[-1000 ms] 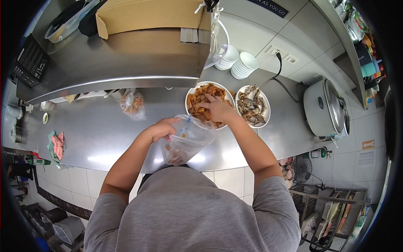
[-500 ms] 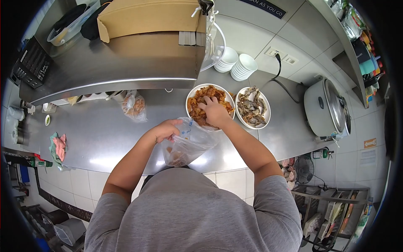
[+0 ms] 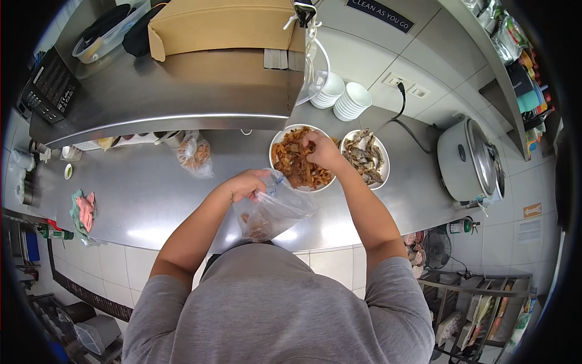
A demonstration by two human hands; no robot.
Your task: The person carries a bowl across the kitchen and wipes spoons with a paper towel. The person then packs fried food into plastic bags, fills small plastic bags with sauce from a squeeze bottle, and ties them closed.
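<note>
The left hand (image 3: pixel 247 185) grips a clear plastic bag (image 3: pixel 271 209) at the counter's front edge; the right hand's (image 3: pixel 324 150) fingers curl into reddish-brown food (image 3: pixel 300 164), close beside a white plate of fish (image 3: pixel 365 158).

Single head-worn view, facing forward and down over metal counter (image 3: pixel 139 209).

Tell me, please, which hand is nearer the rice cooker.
Right hand: it is left of the rice cooker, while the left hand, holding the bag, is farther left.
</note>
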